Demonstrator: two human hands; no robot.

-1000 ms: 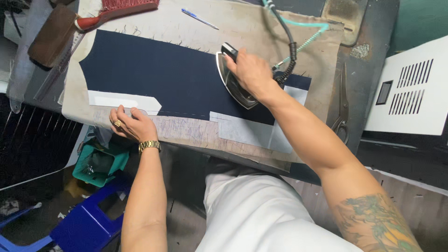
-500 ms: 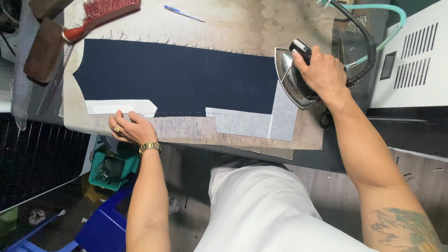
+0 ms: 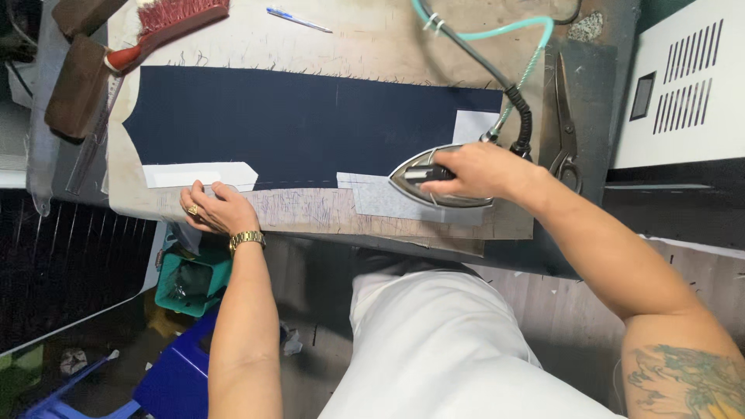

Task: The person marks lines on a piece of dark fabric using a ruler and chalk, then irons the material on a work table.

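Two grips at work over one tabletop (image 3: pixel 388 39), each occupied. Wrapped tight around the handle of a steam iron (image 3: pixel 434 180): the right grip (image 3: pixel 481 172), fingers fully closed, soleplate pressed flat beneath it. Spread fairly wide and laid palm-down, holding nothing: the left grip (image 3: pixel 213 208), fingertips touching the lower edge of a white patch (image 3: pixel 198 174) and pinning it to the cloth.

Stretched between and beyond both grips: a long navy fabric panel (image 3: pixel 310 124), lying smooth and flat. Directly under the right grip and reaching a little toward the left one: a grey interfacing piece (image 3: pixel 380 203), partly covered by the iron. Just past the right grip, farther from the body: a smaller pale patch (image 3: pixel 473 124) at the panel's end.

Judged to be about midway. Looked seated already: the white patch by the left grip, flat with no lifted corner. Looked unfinished: the grey piece, its near edge hanging off the navy cloth and only its far part under the soleplate. Impossible to tell whether the small pale patch had been bonded.

Well beyond the left grip: a red-bristled brush (image 3: pixel 174 19) and a wooden block (image 3: pixel 74 93). Beyond the right grip: a teal hose (image 3: pixel 497 35) rising from the iron, and scissors (image 3: pixel 565 124) just to its outer side.
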